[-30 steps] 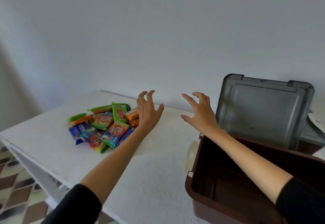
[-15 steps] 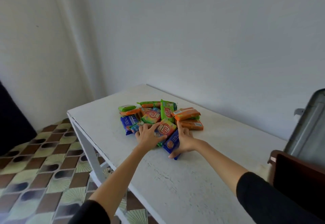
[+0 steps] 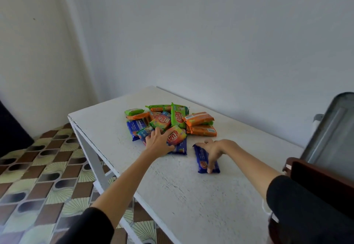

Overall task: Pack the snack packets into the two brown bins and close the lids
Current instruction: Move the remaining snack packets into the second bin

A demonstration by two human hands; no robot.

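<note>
A pile of snack packets (image 3: 172,121) in green, orange, blue and rainbow wrappers lies on the white table (image 3: 191,195). My left hand (image 3: 160,142) rests flat on the near side of the pile, fingers spread over a rainbow packet (image 3: 177,137). My right hand (image 3: 215,150) presses its fingers on a single blue packet (image 3: 204,160) that lies apart from the pile, toward the right. A brown bin (image 3: 314,174) stands at the right edge, its grey lid (image 3: 333,134) raised. The second bin is out of view.
The table's left edge and corner (image 3: 70,118) drop off to a patterned tile floor (image 3: 38,176). A white wall stands close behind the table. A dark object (image 3: 11,134) sits at the far left.
The view has swung left and both hands came down onto the pile. My right hand has since slid one blue packet out of the pile toward the bin.
</note>
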